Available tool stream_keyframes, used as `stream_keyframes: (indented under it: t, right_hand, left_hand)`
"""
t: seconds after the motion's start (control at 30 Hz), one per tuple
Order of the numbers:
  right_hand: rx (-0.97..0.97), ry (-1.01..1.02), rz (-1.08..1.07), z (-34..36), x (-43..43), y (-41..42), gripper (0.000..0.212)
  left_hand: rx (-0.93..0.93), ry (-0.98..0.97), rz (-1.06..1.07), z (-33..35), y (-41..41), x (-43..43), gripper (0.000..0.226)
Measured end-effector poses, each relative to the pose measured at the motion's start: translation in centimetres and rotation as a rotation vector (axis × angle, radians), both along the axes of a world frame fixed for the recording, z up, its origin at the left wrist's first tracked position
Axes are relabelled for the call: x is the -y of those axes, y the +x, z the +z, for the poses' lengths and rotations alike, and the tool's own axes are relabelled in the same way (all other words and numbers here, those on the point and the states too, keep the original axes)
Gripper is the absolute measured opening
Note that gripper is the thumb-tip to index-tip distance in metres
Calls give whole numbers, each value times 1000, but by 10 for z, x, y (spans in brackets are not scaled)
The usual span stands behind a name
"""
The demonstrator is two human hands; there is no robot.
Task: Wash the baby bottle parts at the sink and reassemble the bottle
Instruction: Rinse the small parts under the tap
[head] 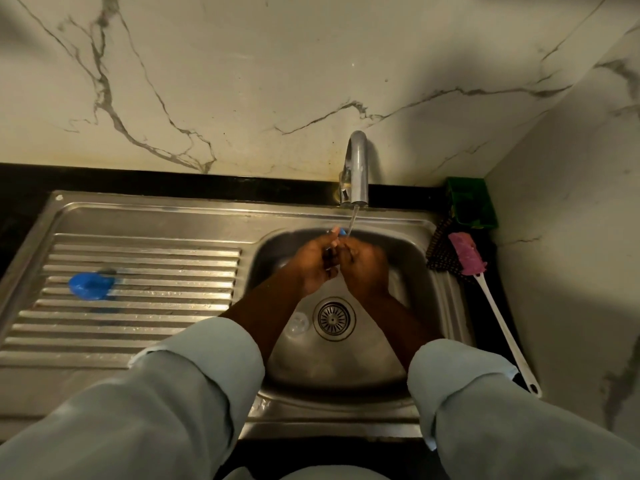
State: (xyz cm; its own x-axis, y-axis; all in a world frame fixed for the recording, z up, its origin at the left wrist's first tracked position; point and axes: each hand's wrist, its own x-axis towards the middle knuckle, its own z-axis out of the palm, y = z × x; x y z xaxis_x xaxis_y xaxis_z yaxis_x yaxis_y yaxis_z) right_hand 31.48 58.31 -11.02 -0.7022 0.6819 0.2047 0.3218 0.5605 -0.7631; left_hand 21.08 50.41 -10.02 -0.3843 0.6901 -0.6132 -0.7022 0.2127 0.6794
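Over the steel sink basin (408, 258), my left hand (313, 261) and my right hand (363, 266) are pressed close together under the running water from the tap (356, 168). Between the fingers they hold a small blue bottle part (342, 231), mostly hidden; only a blue edge shows near the stream. A blue cap-like bottle part (91, 285) lies on the ribbed drainboard at the left. A clear round piece (298, 322), perhaps a teat, rests on the basin floor beside the drain (334, 318).
A pink-headed bottle brush with a long white handle (491, 299) lies along the sink's right rim, next to a dark scrub pad (441, 254). A green holder (471, 202) stands in the back right corner. Marble walls close in behind and to the right.
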Motion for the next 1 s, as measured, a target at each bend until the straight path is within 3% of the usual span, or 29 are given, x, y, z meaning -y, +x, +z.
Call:
stream_keyframes:
  t: [0.2, 0.37, 0.53, 0.7, 0.83, 1.0]
  right_hand:
    - [45, 140, 125, 5, -5, -1, 49]
    - [114, 333, 248, -10, -11, 8, 44]
    - [169, 200, 2, -17, -5, 18, 41]
    - [121, 165, 128, -6, -14, 10, 27]
    - [142, 145, 262, 3, -17, 11, 38]
    - [113, 263, 240, 3, -11, 16, 44]
  left_hand:
    - [61, 14, 22, 2, -3, 1, 67]
    - [-37, -222, -144, -3, -7, 2, 65]
    - [-82, -114, -172, -8, 0, 2, 43]
    - [-123, -67, -165, -11, -1, 5, 35]
    - [-123, -55, -66, -14, -5, 9, 44]
    - [-181, -156, -86, -14, -5, 6, 62]
